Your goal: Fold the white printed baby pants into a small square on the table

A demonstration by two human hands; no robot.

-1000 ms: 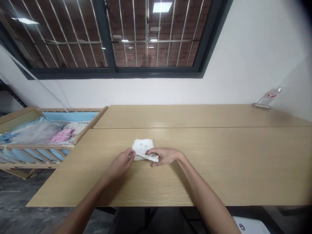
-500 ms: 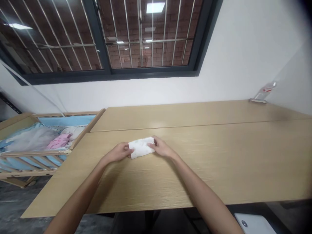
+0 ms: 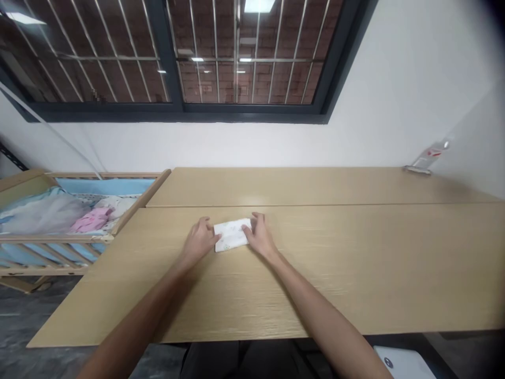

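Note:
A small folded white cloth (image 3: 232,235) with a faint pattern lies on the light wooden table (image 3: 355,263). My left hand (image 3: 201,239) rests at its left end, fingers curled against the edge. At the cloth's right end sits my right hand (image 3: 258,236), fingers bent over the fold and pressing it down. Both hands touch the cloth, which lies flat on the tabletop.
A wooden baby cot (image 3: 59,221) with blue, grey and pink cloths stands against the table's left edge. A plastic bottle (image 3: 428,157) lies at the far right corner by the wall. A white object (image 3: 406,363) shows below the table's front edge.
The near edge of the cloth was folded over, leaving a narrower packet. Both hands then slid it away from me and now press its two ends flat.

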